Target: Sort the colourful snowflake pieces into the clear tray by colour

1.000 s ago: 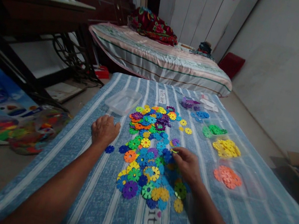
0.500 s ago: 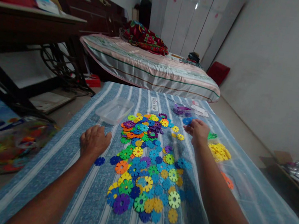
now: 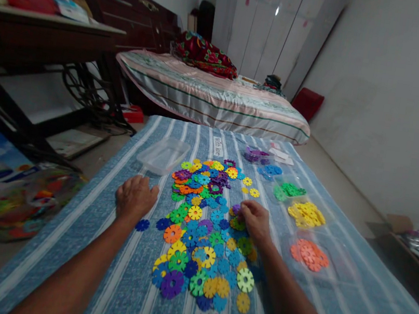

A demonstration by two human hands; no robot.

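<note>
A heap of coloured plastic flower discs lies on a blue striped cloth. My left hand rests on the cloth left of the heap, fingers curled under, beside a lone dark blue disc. My right hand is down on the right side of the heap, fingers pinched at a purple disc. To the right lie sorted groups: purple, blue, green, yellow and orange.
An empty clear plastic tub sits at the heap's far left. A bed stands beyond the cloth, a dark table on the left. A bag of coloured pieces lies on the floor left; a wall runs along the right.
My right hand has come back from the blue group at the far right to the right side of the heap. My left hand has stayed put.
</note>
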